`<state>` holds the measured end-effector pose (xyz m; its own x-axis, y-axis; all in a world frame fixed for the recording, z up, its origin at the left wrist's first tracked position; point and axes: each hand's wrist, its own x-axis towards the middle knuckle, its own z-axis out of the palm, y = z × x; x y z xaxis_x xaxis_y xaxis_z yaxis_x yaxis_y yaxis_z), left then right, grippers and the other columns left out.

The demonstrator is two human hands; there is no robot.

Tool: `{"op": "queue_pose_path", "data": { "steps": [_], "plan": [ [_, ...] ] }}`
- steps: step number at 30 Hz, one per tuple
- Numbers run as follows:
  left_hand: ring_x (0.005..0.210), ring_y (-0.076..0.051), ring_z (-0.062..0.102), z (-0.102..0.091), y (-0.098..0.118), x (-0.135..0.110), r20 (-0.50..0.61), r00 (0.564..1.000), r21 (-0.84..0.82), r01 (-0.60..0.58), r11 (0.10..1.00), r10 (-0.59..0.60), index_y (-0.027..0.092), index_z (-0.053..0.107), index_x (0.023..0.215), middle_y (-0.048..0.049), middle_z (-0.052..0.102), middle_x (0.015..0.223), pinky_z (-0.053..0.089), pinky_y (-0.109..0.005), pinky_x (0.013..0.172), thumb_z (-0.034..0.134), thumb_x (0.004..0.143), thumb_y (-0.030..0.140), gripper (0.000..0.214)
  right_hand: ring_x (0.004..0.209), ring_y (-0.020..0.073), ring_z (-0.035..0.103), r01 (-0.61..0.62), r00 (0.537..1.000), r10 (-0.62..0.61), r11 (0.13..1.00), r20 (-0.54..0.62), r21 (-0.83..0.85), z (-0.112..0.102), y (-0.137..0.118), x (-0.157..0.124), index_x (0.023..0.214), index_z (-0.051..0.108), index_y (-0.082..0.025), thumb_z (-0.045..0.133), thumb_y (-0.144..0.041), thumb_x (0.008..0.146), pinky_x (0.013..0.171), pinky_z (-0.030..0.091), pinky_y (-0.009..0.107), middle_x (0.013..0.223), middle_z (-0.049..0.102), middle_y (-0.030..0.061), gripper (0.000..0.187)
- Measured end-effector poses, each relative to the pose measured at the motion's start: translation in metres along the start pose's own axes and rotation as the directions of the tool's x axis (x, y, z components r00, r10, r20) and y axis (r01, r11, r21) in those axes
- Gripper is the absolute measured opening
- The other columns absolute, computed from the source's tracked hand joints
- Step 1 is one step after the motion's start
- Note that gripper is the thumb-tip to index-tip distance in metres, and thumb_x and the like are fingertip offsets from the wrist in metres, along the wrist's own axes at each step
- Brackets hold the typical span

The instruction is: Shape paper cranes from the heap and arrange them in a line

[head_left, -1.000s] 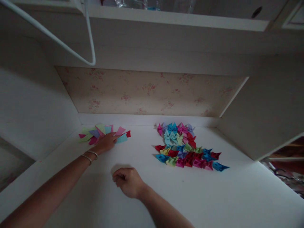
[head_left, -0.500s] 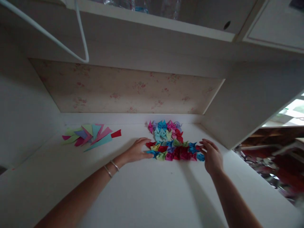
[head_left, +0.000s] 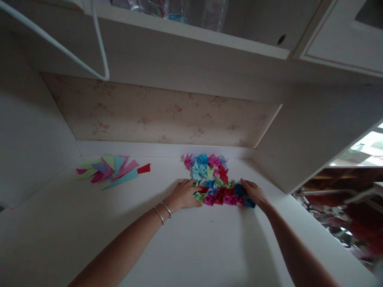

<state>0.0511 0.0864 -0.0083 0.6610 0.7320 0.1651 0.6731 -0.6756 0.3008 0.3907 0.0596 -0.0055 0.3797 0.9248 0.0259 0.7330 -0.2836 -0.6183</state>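
Note:
A heap of small folded paper pieces (head_left: 213,177) in red, pink, blue and green lies at the back of the white desk (head_left: 191,247). My left hand (head_left: 184,194), bangles on the wrist, rests flat against the heap's left side with fingers stretched out. From the other side my right hand (head_left: 254,193) presses on the heap's right edge, its fingers curved over a few blue and pink pieces. The two hands cup the front of the heap between them. A fan of flat coloured paper strips (head_left: 112,170) lies apart at the back left, untouched.
The desk sits in a recess with a flowered back panel (head_left: 161,113) and white side walls. A shelf (head_left: 194,34) with bottles runs overhead, and a white hanger (head_left: 98,59) hangs at upper left. Dark clutter shows past the right wall.
My left hand left the flat strips and crossed to the folded heap. My right hand moved from mid-desk to the heap's right side. Both have pushed the pieces closer together.

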Motion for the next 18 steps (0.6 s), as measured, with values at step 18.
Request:
{"op": "queue_pose_path", "data": {
  "steps": [18],
  "plan": [
    [0.108, -0.027, 0.051, -0.052, -0.051, -0.107, -0.013, 0.993, 0.09, 0.118, 0.989, -0.117, 0.037, 0.06, 0.115, -0.0042, 0.055, 0.118, 0.039, -0.04, 0.095, 0.065, 0.069, 0.05, 0.048, 0.101, 0.0257, 0.058, 0.324, 0.914, -0.277, 0.938, 0.296, -0.124, 0.049, -0.094, -0.077, 0.121, 0.057, -0.021, 0.047, -0.065, 0.077, 0.088, 0.042, 0.035, 0.117, 0.058, 0.012, 0.063]
  ]
}}
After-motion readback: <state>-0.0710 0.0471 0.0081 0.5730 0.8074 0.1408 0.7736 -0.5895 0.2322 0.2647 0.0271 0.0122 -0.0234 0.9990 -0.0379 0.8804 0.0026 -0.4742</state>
